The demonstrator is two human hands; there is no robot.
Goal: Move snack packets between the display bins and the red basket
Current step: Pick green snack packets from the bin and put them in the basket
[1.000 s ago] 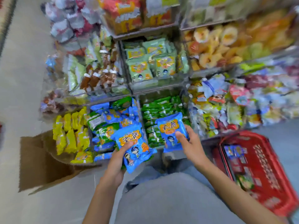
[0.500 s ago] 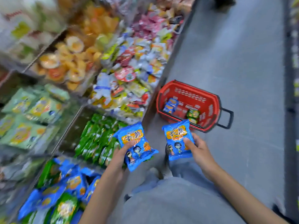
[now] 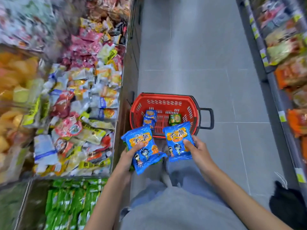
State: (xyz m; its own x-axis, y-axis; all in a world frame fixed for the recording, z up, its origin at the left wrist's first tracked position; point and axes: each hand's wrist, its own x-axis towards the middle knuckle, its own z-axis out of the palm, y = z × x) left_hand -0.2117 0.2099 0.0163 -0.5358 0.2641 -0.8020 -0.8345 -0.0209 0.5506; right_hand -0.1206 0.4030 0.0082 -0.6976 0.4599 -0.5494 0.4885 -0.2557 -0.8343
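Single head cam, wide-angle, edges bend. Looks from head height forward and steeply down the aisle floor. Closest, lower centre: left hand gripping the left blue packet, right hand gripping the right blue packet. Red basket just beyond, mid-frame. Display bins run up the left edge, shelf up the right, both blurred.

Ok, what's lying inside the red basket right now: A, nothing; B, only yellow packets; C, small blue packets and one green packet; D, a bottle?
C: small blue packets lie on the floor of the red basket, and a green packet lies a little apart from them.
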